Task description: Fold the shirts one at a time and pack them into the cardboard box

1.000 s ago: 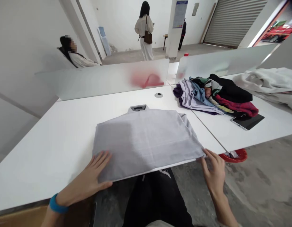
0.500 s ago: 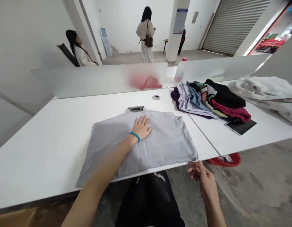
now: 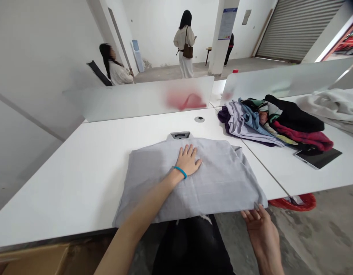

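A folded pale grey shirt (image 3: 216, 179) lies on the white table (image 3: 79, 179), its collar at the far side. My left hand (image 3: 188, 160) rests flat on the shirt's upper middle, fingers spread, a blue band on the wrist. My right hand (image 3: 258, 225) is at the shirt's near right corner, below the table edge, fingers touching the hem. Whether it grips the cloth I cannot tell.
A heap of mixed clothes (image 3: 275, 120) sits on the adjoining table at the right, with a tablet (image 3: 318, 157) beside it and pale cloth (image 3: 333, 107) further right. Frosted dividers (image 3: 142, 99) back the tables. A red basin (image 3: 296, 201) stands underneath. Two people are beyond the dividers.
My left hand went from the shirt's near left corner to its upper middle. My right hand dropped off the right corner, then came back up to the hem.
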A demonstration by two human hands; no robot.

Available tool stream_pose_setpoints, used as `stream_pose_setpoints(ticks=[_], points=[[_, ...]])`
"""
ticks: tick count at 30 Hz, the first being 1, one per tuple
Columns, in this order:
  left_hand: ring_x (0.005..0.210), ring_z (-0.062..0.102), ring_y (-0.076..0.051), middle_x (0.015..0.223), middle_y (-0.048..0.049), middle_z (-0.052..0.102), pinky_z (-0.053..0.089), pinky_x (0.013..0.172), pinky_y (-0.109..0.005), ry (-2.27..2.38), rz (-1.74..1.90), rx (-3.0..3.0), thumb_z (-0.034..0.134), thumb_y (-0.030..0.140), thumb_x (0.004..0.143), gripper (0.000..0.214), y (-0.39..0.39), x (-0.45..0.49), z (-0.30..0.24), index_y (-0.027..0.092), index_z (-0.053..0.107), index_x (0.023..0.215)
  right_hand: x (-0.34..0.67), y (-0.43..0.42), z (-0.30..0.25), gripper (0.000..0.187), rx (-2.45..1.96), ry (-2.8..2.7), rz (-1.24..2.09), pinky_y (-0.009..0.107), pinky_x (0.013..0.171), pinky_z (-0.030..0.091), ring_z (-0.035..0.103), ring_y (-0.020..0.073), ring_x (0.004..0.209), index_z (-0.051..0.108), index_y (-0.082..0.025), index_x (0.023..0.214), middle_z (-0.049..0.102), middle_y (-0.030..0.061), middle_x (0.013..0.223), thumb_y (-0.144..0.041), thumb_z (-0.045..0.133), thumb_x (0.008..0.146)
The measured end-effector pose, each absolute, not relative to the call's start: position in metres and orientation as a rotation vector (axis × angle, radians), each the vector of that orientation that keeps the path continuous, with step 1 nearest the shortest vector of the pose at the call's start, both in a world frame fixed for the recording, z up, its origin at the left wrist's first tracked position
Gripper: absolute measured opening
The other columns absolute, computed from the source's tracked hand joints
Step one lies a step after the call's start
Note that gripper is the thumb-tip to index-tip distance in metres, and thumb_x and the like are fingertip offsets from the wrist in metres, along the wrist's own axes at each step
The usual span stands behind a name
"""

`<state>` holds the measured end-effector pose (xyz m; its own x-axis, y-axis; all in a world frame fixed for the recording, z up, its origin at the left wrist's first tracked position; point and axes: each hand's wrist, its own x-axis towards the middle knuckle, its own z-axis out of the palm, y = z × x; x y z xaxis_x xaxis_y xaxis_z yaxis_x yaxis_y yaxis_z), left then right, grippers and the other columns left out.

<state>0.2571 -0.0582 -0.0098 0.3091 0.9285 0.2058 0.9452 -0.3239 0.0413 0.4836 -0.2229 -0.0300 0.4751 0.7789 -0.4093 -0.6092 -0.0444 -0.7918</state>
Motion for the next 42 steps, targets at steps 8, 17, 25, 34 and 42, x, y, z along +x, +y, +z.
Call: stream_pose_setpoints(ticks=[8, 17, 25, 34, 42], points=[[0.139, 0.021, -0.031, 0.15, -0.015, 0.03, 0.012, 0.113, -0.051, -1.821, -0.432, -2.531, 0.036, 0.05, 0.089, 0.064, -0.057, 0.256, -0.011, 0.01, 0.038, 0.139, 0.497, -0.202, -0.011, 0.045, -1.527, -0.621, 0.918, 0.031, 0.071, 0.053, 0.064, 0.0231, 0.086, 0.064, -0.012, 0.089, 0.068, 0.0068, 0.092, -0.048, 0.073, 0.065], [0.13, 0.042, -0.02, 0.138, -0.012, 0.049, 0.023, 0.113, -0.038, -2.371, -2.399, -2.526, 0.052, 0.027, 0.084, 0.052, -0.034, 0.226, 0.002, 0.018, 0.041, 0.134, 0.429, -0.169, 0.022, 0.053, -1.298, -0.502, 0.631, 0.038, 0.099, 0.04, 0.049, 0.0201, 0.12, 0.048, -0.021, 0.129, 0.053, 0.0057, 0.129, -0.043, 0.054, 0.081], [0.114, 0.058, -0.024, 0.135, -0.0174, 0.05, 0.04, 0.102, -0.042, -2.499, -3.627, -1.525, 0.039, 0.032, 0.092, 0.041, -0.054, 0.111, 0.034, 0.015, 0.043, 0.129, 0.336, -0.14, 0.096, 0.053, -1.172, -1.0, 0.751, 0.044, 0.11, 0.027, 0.039, 0.0216, 0.129, 0.043, -0.017, 0.133, 0.047, 0.0085, 0.137, -0.044, 0.045, 0.088], [0.105, 0.062, -0.029, 0.106, -0.0156, 0.068, 0.048, 0.091, -0.047, -2.829, -2.995, -1.509, 0.019, 0.07, 0.084, 0.077, -0.128, -0.002, 0.032, 0.012, 0.058, 0.117, 0.207, -0.201, 0.036, 0.033, -0.598, -2.418, 0.539, 0.044, 0.11, 0.033, 0.042, 0.0229, 0.129, 0.05, -0.01, 0.12, 0.052, 0.0131, 0.133, -0.011, 0.038, 0.089], [0.115, 0.055, -0.023, 0.125, -0.0103, 0.059, 0.04, 0.103, -0.04, -2.811, -1.783, -1.69, 0.063, 0.028, 0.075, 0.07, -0.116, 0.01, 0.016, 0.017, 0.035, 0.138, 0.225, -0.227, 0.028, 0.034, -0.54, -2.569, 0.505, 0.047, 0.11, 0.03, 0.037, 0.0229, 0.132, 0.049, -0.017, 0.123, 0.049, 0.0096, 0.137, -0.036, 0.044, 0.094]])
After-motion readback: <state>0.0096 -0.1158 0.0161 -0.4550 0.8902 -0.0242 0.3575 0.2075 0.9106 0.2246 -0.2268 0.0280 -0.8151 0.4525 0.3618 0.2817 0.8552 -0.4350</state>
